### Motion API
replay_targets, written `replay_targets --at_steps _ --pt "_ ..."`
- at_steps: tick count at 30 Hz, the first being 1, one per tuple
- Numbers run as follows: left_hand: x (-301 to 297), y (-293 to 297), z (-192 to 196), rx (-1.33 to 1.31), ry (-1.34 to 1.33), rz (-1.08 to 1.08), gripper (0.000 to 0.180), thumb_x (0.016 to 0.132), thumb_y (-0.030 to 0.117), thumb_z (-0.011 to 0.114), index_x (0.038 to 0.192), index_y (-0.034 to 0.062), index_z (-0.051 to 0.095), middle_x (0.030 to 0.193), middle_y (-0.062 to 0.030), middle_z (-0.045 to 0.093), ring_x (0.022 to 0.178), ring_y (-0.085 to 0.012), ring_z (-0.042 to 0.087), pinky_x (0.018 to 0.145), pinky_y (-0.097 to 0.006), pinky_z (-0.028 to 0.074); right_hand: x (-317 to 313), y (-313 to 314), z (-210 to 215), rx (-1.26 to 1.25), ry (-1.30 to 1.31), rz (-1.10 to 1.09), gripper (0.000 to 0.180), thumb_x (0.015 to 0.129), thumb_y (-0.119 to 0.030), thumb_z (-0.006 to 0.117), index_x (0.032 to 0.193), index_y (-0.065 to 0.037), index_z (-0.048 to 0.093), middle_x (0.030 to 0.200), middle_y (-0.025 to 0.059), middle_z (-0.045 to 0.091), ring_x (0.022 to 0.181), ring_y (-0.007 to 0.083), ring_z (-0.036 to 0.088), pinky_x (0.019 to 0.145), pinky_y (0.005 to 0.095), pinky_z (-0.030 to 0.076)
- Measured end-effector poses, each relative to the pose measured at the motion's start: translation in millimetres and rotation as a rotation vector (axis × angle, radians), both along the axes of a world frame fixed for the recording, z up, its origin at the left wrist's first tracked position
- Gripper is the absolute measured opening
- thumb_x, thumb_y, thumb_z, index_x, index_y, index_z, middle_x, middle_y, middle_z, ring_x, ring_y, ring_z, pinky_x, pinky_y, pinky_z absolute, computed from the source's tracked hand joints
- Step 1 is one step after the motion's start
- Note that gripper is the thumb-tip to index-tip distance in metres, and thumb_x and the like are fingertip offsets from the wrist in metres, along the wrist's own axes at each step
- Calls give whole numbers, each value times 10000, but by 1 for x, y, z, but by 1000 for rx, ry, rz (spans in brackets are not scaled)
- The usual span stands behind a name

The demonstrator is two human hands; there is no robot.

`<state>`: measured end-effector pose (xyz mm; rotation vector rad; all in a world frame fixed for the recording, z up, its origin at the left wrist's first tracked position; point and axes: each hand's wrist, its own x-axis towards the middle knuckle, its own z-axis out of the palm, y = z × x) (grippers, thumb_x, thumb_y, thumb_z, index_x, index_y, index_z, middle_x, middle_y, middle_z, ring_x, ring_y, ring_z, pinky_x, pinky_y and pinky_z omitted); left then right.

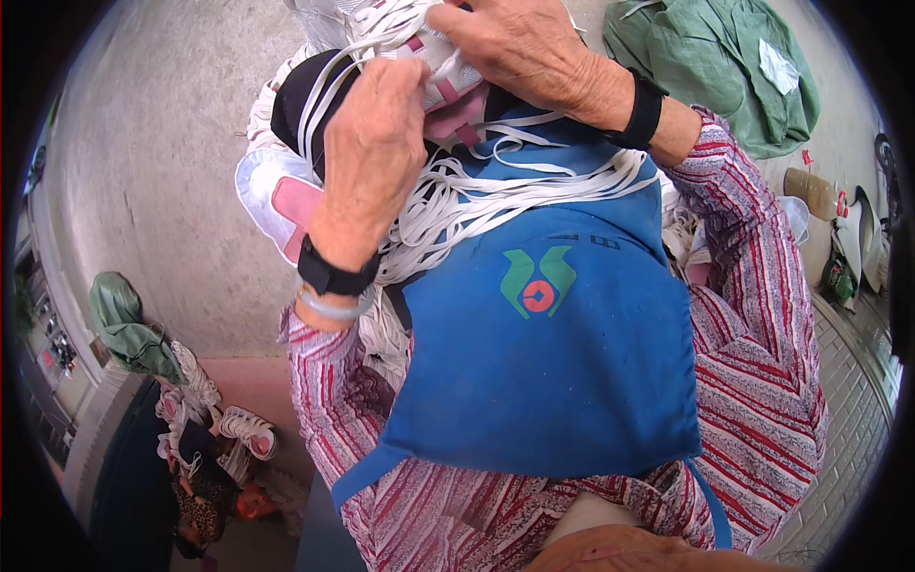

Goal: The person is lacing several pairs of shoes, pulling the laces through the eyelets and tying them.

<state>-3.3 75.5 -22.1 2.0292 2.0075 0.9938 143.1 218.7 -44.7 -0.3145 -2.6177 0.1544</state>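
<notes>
A white shoe upper [448, 78] with pink patches lies at the top of the view, above my lap. My left hand [374, 143] is closed in a pinch at its left side; its fingertips and what they hold are hidden. From the right, my right hand [529, 48] curls over the upper, its thumb bent against it and some fingertips cut off by the top edge. White shoelaces [391, 24] run loose around the upper. A thick bundle of white laces [496, 205] drapes across my blue apron [553, 391]. Beside my left wrist sits another white and pink shoe piece [294, 198].
A green cloth sack [710, 71] lies on the concrete floor at the upper right, with a bottle of brownish liquid [810, 194] below it. Another green bundle [129, 324] is at the left. At the lower left, a person [214, 505] is near more white-and-pink shoe pieces [246, 431].
</notes>
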Motion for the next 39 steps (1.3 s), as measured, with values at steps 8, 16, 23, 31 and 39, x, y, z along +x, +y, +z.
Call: replay_targets --at_steps 8,16,23,31,39 --pt "-4 -7 3 -147 -100 169 85 886 71 659 945 16 632 894 -173 646 816 -370 642 704 -425 510 -30 8 14 222 -159 157 186 767 -191 602 783 -6 616 834 119 553 691 223 618 600 359 494" --pt "-9 -4 2 -153 19 167 109 887 128 674 924 26 668 867 -149 662 798 -359 654 703 -409 520 2 0 53 -994 -25 394 112 927 -85 607 989 3 635 848 132 616 761 218 654 663 330 511" --pt "-7 5 6 -149 54 172 124 933 155 634 967 53 697 909 -127 706 829 -327 680 711 -380 537 23 -24 38 -1028 -288 603 113 921 -88 665 967 14 652 870 74 640 775 172 615 722 304 510" --pt "-17 2 14 -166 254 208 113 949 172 614 942 75 672 828 -113 683 782 -317 675 673 -392 526 2 9 14 -925 74 156 116 887 -61 622 967 23 623 818 181 590 746 313 642 664 368 493" --pt "-18 8 20 -341 482 116 134 977 197 555 976 93 640 824 -141 693 741 -375 668 622 -446 514 -8 6 2 -560 28 214 133 828 -36 624 942 33 621 933 240 558 817 402 594 752 432 496"
